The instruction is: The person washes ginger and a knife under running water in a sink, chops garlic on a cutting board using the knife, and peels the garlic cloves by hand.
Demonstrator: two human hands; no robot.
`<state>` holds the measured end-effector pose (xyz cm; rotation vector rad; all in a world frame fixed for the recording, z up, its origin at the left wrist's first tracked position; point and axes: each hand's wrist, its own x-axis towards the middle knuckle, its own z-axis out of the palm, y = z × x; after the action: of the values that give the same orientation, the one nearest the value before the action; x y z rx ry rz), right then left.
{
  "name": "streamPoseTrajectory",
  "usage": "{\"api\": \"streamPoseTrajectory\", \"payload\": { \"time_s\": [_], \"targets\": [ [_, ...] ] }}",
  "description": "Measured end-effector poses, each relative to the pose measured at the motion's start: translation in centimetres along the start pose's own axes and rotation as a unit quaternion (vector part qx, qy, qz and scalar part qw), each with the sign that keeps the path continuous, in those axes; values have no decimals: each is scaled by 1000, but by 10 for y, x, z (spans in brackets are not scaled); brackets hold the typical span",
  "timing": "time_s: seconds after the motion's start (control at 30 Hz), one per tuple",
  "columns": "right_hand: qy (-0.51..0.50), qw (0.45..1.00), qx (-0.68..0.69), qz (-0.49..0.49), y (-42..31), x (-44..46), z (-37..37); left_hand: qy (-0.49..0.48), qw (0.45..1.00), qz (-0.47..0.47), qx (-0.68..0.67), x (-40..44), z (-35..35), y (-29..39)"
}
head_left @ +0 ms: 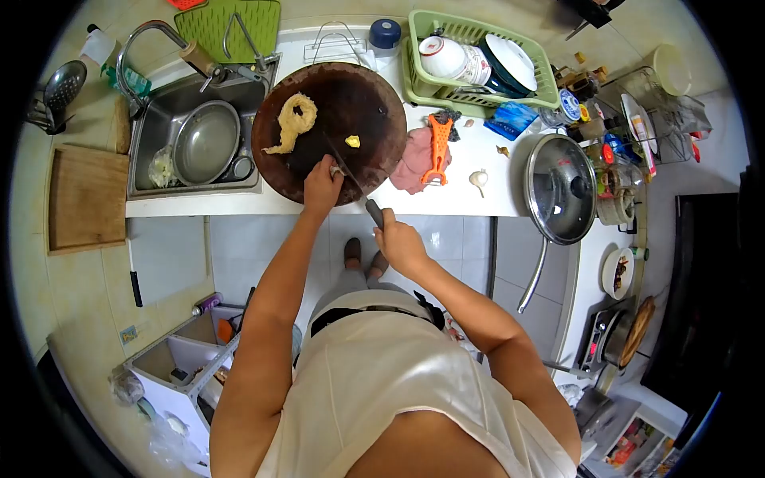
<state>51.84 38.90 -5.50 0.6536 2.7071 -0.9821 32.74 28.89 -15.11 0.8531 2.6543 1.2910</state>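
On the round dark wooden chopping board (275, 169), my left hand (321, 187) has its fingers closed on a small pale piece (336, 170); its kind is too small to tell. My right hand (401, 245) grips the dark handle of a kitchen knife (374, 213) at the board's front edge. The knife's narrow-looking blade slants up and left across the board, close beside the left fingertips. Farther back lies a small yellow chunk (352, 142), apart from both hands. A pale yellow, stringy, curled bundle (296, 119) rests at the board's left.
Left of the board is a sink (259, 127) with a metal pan (207, 143). To the right lie a pink cloth (410, 159), an orange peeler (439, 147), a garlic bulb (479, 179) and a lidded pan (560, 189). Behind stands a green dish rack (414, 60).
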Motion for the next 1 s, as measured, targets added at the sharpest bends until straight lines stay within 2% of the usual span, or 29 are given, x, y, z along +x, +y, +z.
{"api": "streamPoseTrajectory", "payload": {
  "time_s": [0.2, 0.3, 0.53, 0.63, 0.73, 0.83, 0.9, 1.0],
  "targets": [
    [-20, 997, 74, -6, 12, 24, 1, -9, 1000, -15, -7, 0, -3, 10],
    [-59, 985, 161, 11, 24, 29, -5, -29, 999, -20, -13, 1, -3, 7],
    [23, 995, 67, 64, 3, 38, 43, -53, 998, 0, -44, -1, -12, -8],
    [43, 996, 36, 72, -11, 38, 48, -138, 989, -45, -16, 3, -41, -3],
    [68, 994, 45, 74, -13, 37, 56, -138, 989, -58, -8, 9, -64, -9],
    [84, 994, 14, 69, -20, 34, 60, -93, 996, -10, 6, 43, -68, -41],
    [82, 994, 5, 77, -30, 32, 57, -67, 996, 58, -5, 75, -63, -68],
    [83, 992, -13, 95, -38, 29, 51, -105, 994, 4, 33, 124, -56, -98]
  ]
}}
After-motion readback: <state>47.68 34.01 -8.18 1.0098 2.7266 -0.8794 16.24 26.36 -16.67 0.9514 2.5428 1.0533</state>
